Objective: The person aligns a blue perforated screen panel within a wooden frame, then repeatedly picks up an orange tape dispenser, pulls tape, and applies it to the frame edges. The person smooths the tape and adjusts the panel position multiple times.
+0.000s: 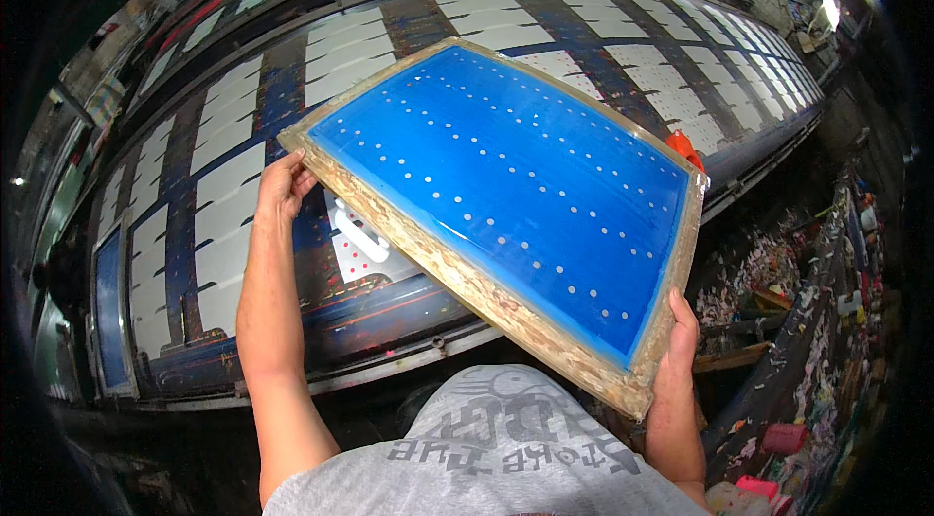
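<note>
Both my hands hold up a large screen printing frame (pixel 545 161), tilted above the long table. Its blue mesh carries rows of small pale dots, and its border is brownish and worn. My left hand (pixel 283 183) is closed on the left corner. On the right side, near the closest corner, my right hand (pixel 680 336) grips the edge, its fingers partly hidden behind the frame. Beneath the frame's left edge shows a white handle-like piece (pixel 360 231), mostly covered. An orange-red object (pixel 684 148) peeks out past the far right corner.
White fabric panels (pixel 233 214) lie in rows along the dark printing table (pixel 389 307); some bear red dots. Another blue-meshed frame (pixel 112 307) stands at the table's left end. To the right, a paint-crusted trough (pixel 808 321) holds scraps, with a pink block (pixel 783 437) nearby.
</note>
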`<state>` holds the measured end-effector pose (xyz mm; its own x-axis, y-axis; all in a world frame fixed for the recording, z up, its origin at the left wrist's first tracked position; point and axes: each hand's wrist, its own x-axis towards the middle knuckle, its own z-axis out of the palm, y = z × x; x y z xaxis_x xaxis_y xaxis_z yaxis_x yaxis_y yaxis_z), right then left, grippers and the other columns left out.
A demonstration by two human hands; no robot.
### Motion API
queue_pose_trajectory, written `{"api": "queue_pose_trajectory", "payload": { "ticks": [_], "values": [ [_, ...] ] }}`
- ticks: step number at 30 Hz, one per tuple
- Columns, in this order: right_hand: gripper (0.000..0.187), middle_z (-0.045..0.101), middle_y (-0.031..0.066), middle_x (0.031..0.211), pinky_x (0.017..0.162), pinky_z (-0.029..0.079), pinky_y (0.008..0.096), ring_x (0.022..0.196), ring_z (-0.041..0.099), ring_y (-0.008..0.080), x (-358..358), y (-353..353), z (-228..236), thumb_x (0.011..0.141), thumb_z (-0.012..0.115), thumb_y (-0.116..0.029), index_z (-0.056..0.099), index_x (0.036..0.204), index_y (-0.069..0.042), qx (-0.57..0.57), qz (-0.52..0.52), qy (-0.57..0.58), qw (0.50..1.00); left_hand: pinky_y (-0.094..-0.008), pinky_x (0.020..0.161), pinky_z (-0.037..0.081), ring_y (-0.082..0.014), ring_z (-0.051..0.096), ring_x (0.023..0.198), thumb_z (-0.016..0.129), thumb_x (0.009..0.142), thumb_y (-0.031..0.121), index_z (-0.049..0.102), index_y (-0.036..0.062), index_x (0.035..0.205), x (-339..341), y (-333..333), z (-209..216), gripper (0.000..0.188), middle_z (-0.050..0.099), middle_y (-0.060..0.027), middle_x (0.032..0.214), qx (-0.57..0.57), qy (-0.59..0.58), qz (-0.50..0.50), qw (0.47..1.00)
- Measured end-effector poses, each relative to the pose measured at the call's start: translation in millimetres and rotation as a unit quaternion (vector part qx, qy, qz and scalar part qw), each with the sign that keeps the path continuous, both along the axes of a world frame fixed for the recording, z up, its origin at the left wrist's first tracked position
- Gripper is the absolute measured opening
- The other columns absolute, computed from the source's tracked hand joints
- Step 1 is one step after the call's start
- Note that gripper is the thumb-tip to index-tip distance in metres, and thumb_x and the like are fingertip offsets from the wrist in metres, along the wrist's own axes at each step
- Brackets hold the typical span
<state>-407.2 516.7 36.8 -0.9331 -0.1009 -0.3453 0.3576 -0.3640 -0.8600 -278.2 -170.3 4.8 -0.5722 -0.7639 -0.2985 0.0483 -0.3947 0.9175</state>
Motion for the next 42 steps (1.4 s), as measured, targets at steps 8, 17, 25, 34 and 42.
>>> {"api": "queue_pose_trajectory", "payload": {
  "ticks": [8,17,25,34,42],
  "values": [
    [0.042,0.077,0.0168,0.121,0.099,0.059,0.043,0.107,0.075,0.0291,9,-31,13,0.11,0.065,-0.028,0.067,0.137,0.004,-0.035,-0.013,-0.015,0.999,-0.0376,0.086,0.068,-0.0225,0.08,0.099,0.067,0.112,0.024,0.071,-0.0015,0.125,-22,-30,-15,0.029,0.08,-0.0157,0.118,-0.008,0.093,0.0,0.996],
    [0.044,0.074,0.0183,0.132,0.104,0.058,0.0458,0.116,0.073,0.0318,12,-70,11,0.113,0.062,-0.028,0.065,0.142,0.005,-0.077,-0.036,-0.008,0.996,-0.0606,0.123,0.046,-0.0458,0.063,0.137,0.061,0.107,0.056,0.046,-0.0168,0.154,5,76,-24,0.088,0.059,-0.0335,0.154,0.246,0.295,-0.097,0.918],
    [0.048,0.067,0.0184,0.146,0.113,0.053,0.0505,0.13,0.066,0.0336,31,-86,11,0.113,0.061,-0.028,0.058,0.149,0.003,-0.112,-0.017,-0.101,0.988,-0.0533,0.115,0.055,-0.0369,0.069,0.133,0.05,0.116,0.034,0.05,-0.0055,0.158,16,157,-3,0.058,0.069,-0.0239,0.148,0.159,0.337,-0.045,0.927],
    [0.041,0.067,0.0133,0.143,0.111,0.054,0.0549,0.134,0.063,0.0295,91,-123,5,0.112,0.063,-0.016,0.056,0.15,-0.002,-0.134,0.19,-0.164,0.959,-0.045,0.101,0.065,-0.0289,0.078,0.113,0.052,0.115,0.012,0.057,-0.006,0.147,44,163,27,0.038,0.075,-0.0204,0.132,0.012,0.178,-0.04,0.983],
    [0.024,0.074,0.0126,0.121,0.087,0.062,0.0435,0.11,0.073,0.0239,110,-158,-31,0.111,0.073,-0.029,0.068,0.115,-0.006,0.016,0.346,-0.209,0.914,-0.0393,0.092,0.067,-0.0249,0.079,0.101,0.06,0.111,0.004,0.063,-0.0086,0.147,63,87,-25,0.038,0.078,-0.0183,0.122,-0.016,0.021,0.019,0.999]
  ]
}}
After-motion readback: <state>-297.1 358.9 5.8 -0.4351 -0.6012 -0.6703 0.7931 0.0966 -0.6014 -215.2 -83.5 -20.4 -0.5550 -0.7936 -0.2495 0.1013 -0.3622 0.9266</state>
